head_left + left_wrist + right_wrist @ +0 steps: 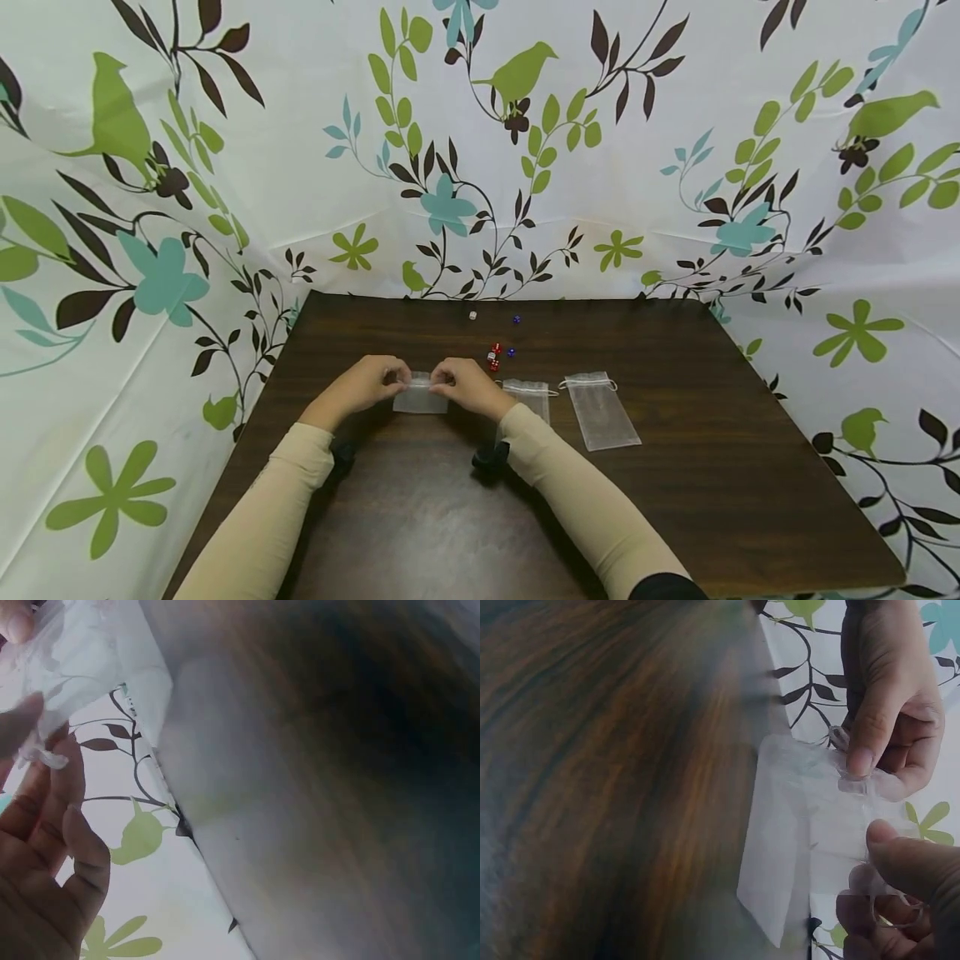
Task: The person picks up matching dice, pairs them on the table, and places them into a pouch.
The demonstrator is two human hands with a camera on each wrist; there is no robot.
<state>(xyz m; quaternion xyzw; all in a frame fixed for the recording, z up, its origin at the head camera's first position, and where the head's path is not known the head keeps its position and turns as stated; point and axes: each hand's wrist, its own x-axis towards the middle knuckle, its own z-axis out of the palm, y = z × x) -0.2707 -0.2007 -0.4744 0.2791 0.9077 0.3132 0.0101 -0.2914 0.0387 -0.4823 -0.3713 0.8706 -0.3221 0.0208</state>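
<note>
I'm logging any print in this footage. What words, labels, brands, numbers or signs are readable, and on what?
No words, labels, brands or numbers can be read.
Held pouch and two loose pouches: no lettering visible.
Dice: spots too small to read reliably.
Patterned cloth: birds, leaves and flowers, no lettering.

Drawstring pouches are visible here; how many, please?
3: a held pouch, a middle pouch partly covered by the right sleeve, and a rightmost pouch. Others could be hidden.
</note>
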